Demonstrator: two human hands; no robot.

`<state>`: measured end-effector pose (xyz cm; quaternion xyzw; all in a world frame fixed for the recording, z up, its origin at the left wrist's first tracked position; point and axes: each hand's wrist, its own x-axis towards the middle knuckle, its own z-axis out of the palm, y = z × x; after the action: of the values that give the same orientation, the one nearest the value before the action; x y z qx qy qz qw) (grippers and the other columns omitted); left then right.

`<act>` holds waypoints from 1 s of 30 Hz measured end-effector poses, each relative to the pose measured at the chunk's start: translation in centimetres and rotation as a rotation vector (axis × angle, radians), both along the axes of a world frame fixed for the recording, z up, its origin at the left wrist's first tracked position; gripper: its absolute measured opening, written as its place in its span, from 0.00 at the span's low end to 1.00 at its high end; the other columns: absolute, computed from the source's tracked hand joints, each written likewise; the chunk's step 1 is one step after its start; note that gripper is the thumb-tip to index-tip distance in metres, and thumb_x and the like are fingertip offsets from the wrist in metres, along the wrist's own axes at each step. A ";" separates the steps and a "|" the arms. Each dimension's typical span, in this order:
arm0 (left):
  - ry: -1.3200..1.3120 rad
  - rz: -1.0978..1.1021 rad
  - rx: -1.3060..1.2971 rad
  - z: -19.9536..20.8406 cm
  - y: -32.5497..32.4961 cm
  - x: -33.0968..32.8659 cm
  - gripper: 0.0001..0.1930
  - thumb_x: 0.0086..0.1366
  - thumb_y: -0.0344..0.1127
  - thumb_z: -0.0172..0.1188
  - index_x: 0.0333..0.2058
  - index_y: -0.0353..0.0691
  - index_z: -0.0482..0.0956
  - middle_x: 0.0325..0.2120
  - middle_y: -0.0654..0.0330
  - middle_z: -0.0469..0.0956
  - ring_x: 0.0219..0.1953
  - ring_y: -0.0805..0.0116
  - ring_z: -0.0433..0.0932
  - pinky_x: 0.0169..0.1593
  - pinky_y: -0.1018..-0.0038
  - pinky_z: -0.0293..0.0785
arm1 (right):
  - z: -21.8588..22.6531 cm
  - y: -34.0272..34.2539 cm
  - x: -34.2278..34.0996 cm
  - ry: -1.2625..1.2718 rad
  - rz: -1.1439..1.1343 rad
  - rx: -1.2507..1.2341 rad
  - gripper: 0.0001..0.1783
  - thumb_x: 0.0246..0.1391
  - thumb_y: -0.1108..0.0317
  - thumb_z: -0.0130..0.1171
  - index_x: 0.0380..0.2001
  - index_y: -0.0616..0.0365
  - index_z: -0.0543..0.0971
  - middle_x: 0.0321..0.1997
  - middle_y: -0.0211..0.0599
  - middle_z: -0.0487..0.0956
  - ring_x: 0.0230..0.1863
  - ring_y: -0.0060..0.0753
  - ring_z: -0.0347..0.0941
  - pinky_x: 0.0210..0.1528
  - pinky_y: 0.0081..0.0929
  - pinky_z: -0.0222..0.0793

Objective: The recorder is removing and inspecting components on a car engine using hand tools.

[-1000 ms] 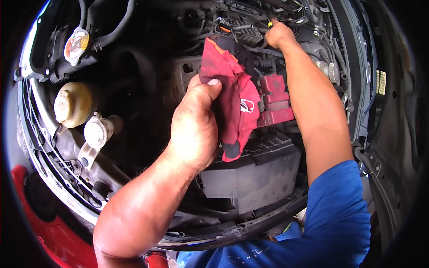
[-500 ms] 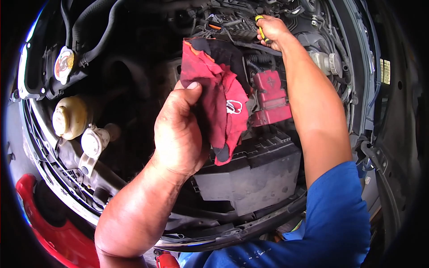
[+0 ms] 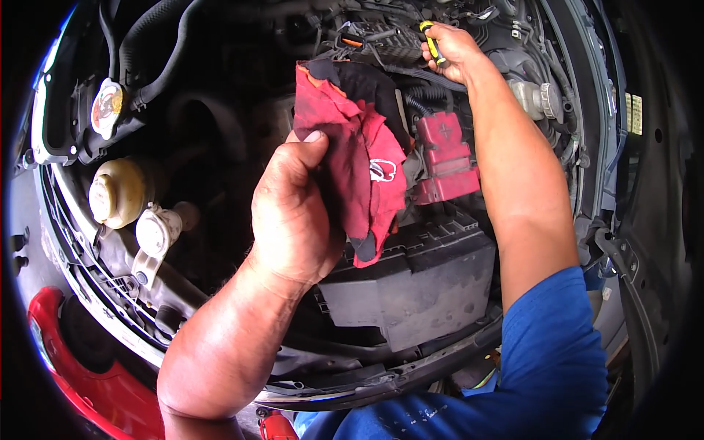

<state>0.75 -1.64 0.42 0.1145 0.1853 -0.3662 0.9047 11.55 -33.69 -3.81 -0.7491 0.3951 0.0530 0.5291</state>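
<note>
The engine bay [image 3: 183, 290] filled most of the view, with dark hoses and metal framing around its edges. A blue sleeve [image 3: 554, 330] covered the person's right upper arm at the lower right. Between the two forearms sat a black box [image 3: 414, 290], its broad lid facing up. In front of the box's back left part, as seen from above, was a red cloth [image 3: 348, 158], bunched and creased, dark along one side, with a small white print. The left hand [image 3: 293, 202] gripped its left edge: the thumb lay bent over the near face, and the fingers were mostly hidden behind the fabric, so how tightly they curled could not be told. The right hand [image 3: 453, 53] reached to the far side of the bay, closed around a yellow-and-black tool [image 3: 433, 42], its fingers wrapped about the handle; whether the far end touched anything could not be made out. Just right of the cloth stood a red plastic cover [image 3: 445, 158]. Smaller still, a cream reservoir [image 3: 117, 194] stood well apart at the left.
</note>
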 end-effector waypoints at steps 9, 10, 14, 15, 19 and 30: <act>0.009 -0.007 0.003 0.0 0.0 0.0 0.23 0.64 0.37 0.46 0.57 0.39 0.69 0.53 0.57 0.74 0.54 0.63 0.74 0.62 0.64 0.66 | 0.2 -0.5 -0.2 0.019 -0.007 0.102 0.10 0.62 0.62 0.54 0.43 0.52 0.74 0.29 0.31 0.76 0.25 0.23 0.72 0.22 0.22 0.69; -0.011 -0.006 -0.006 0.1 0.0 0.0 0.23 0.64 0.37 0.46 0.57 0.39 0.69 0.53 0.57 0.74 0.54 0.63 0.74 0.62 0.64 0.66 | 0.1 -0.7 -0.2 0.018 -0.007 0.101 0.10 0.62 0.62 0.54 0.43 0.52 0.74 0.29 0.31 0.76 0.25 0.23 0.72 0.22 0.22 0.69; -0.013 0.004 0.001 0.1 -0.1 0.0 0.23 0.64 0.37 0.46 0.57 0.39 0.68 0.53 0.57 0.74 0.54 0.63 0.74 0.62 0.64 0.66 | -0.1 -1.0 -0.2 -0.007 -0.045 0.130 0.10 0.61 0.62 0.54 0.44 0.53 0.74 0.29 0.32 0.76 0.25 0.24 0.72 0.22 0.22 0.69; -0.014 0.005 0.002 0.0 -0.1 0.0 0.23 0.64 0.37 0.46 0.57 0.39 0.68 0.53 0.57 0.74 0.54 0.63 0.74 0.62 0.64 0.66 | -0.2 -1.1 -0.2 -0.014 -0.051 0.142 0.11 0.61 0.62 0.54 0.44 0.52 0.74 0.30 0.32 0.76 0.25 0.24 0.72 0.23 0.22 0.69; -0.007 0.003 0.013 -0.1 -0.1 0.0 0.22 0.64 0.37 0.46 0.56 0.39 0.70 0.52 0.58 0.75 0.53 0.63 0.74 0.61 0.64 0.66 | -0.1 -1.2 -0.3 -0.035 -0.049 0.166 0.12 0.61 0.62 0.54 0.47 0.50 0.74 0.30 0.33 0.76 0.25 0.24 0.72 0.23 0.23 0.68; -0.002 -0.023 0.015 -0.2 0.2 0.1 0.20 0.64 0.38 0.48 0.54 0.40 0.71 0.50 0.59 0.76 0.53 0.63 0.74 0.61 0.64 0.66 | 0.0 -1.3 -0.8 -0.030 -0.061 0.238 0.11 0.64 0.63 0.52 0.48 0.48 0.74 0.29 0.32 0.75 0.25 0.25 0.72 0.24 0.25 0.70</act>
<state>0.85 -1.47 0.20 0.1235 0.1859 -0.3748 0.8998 10.79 -35.00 -3.82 -0.6694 0.4008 0.0721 0.6214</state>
